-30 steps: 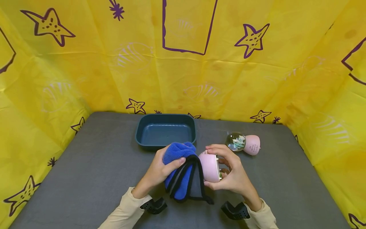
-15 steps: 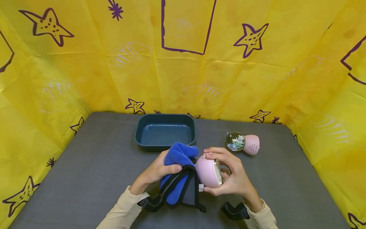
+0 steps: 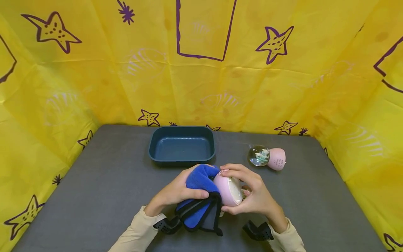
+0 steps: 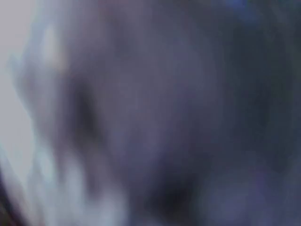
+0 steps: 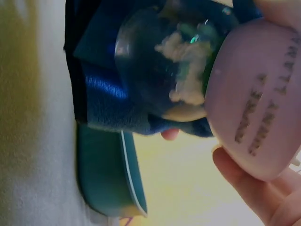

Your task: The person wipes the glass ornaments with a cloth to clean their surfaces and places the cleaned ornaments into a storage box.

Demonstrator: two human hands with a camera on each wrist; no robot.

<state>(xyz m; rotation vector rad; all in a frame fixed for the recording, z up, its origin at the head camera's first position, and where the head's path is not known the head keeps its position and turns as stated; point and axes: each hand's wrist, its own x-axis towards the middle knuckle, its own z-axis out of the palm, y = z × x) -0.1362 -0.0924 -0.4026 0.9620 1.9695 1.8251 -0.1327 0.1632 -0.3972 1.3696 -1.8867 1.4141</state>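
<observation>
My right hand [image 3: 256, 190] grips a snow globe by its pale pink base [image 3: 227, 189], the whitish underside turned right. In the right wrist view the clear globe [image 5: 162, 66] holds a whitish llama-like figure, and lettering runs along the base. A blue cloth [image 3: 201, 180] with black edging and a grey side is bunched in my left hand [image 3: 177, 187], its thumb on top. The cloth lies against the glass, which it hides from the head view. A small pinkish thing [image 3: 246, 191] shows partly behind my right hand. The left wrist view is only a blur.
A dark teal rectangular tub [image 3: 182, 148] stands behind the hands on the grey tabletop [image 3: 104, 189]. At the right, another snow globe with a pink base [image 3: 277, 159] lies on its side. Yellow printed fabric [image 3: 201, 80] encloses the back and sides.
The snow globe has tilted in my right hand, showing more of its underside. My left hand has shifted with the cloth, now closer round the glass. The tub and other globe stay put.
</observation>
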